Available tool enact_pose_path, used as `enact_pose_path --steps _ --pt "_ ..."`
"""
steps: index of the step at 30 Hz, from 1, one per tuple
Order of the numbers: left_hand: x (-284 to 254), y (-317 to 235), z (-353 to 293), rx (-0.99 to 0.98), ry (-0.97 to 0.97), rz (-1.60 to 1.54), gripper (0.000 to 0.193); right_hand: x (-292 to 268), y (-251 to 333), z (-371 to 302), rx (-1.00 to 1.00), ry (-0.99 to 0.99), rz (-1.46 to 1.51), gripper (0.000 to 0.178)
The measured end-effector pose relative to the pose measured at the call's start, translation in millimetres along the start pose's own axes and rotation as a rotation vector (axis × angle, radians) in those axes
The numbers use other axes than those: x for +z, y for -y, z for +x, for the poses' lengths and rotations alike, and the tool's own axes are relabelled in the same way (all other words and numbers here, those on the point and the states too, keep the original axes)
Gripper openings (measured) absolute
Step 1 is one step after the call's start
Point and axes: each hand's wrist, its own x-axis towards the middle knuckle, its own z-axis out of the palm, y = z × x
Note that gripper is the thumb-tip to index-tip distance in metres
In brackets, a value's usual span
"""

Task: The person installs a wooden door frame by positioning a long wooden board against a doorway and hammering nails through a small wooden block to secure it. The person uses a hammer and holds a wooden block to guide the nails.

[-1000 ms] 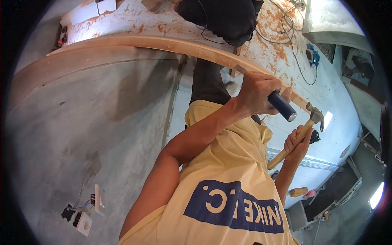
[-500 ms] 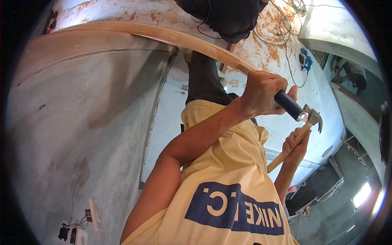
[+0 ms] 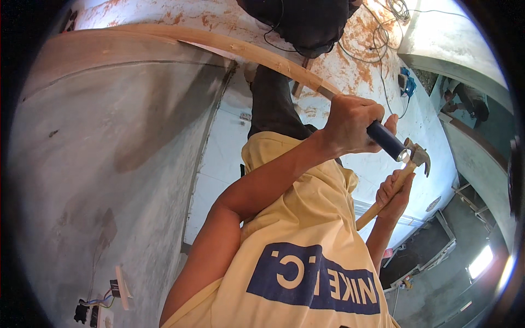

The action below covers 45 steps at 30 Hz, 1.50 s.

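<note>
My left hand (image 3: 353,126) is wrapped round a chisel (image 3: 387,141) with a dark blue handle and a metal-capped end. The chisel's flat blade meets the edge of a long pale wooden board (image 3: 257,54). In my right hand (image 3: 394,198) is a claw hammer (image 3: 419,155), gripped by its wooden handle. The hammer's head is right at the capped end of the chisel; whether they touch I cannot tell. My left thumb stands out from the handle, while the other fingers curl round it.
A grey plastered wall (image 3: 126,120) fills the left, with an unmounted electrical socket and wires (image 3: 101,300) low on it. A black bag-like bundle (image 3: 306,24) is beyond the board. A blue power tool (image 3: 406,82) and its cable lie on the dusty floor. Another person (image 3: 467,101) is at far right.
The whole view has shifted slightly. Both hands keep their grips, and the hammer's head stays close to the chisel's end.
</note>
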Motion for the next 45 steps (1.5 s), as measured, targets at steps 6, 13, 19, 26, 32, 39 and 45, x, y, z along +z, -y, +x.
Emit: enact_pose_path --steps 6,13,19,26,32,39,45 --pt "0 4 2 0.073 -0.082 -0.012 0.044 12 6 -5 -0.020 -0.008 -0.050 0.048" --pt "2 9 1 0.122 -0.089 0.020 0.041 44 36 -42 -0.302 0.173 -0.231 0.050" --pt "-2 14 5 0.072 -0.123 0.000 0.038 67 54 -71 -0.553 0.364 -0.564 0.057" --pt "-2 9 8 0.028 -0.123 0.000 0.037 80 59 -80 -0.716 0.322 -0.575 0.053" --pt "-3 10 9 0.005 -0.148 0.022 0.039 74 72 -78 -0.717 0.427 -0.708 0.047" --pt "-7 9 12 -0.022 -0.139 0.001 0.040 84 78 -79 -0.700 0.439 -0.865 0.051" --pt "-4 12 10 -0.024 -0.146 0.016 0.038 95 88 -72 -0.541 0.500 -1.049 0.047"
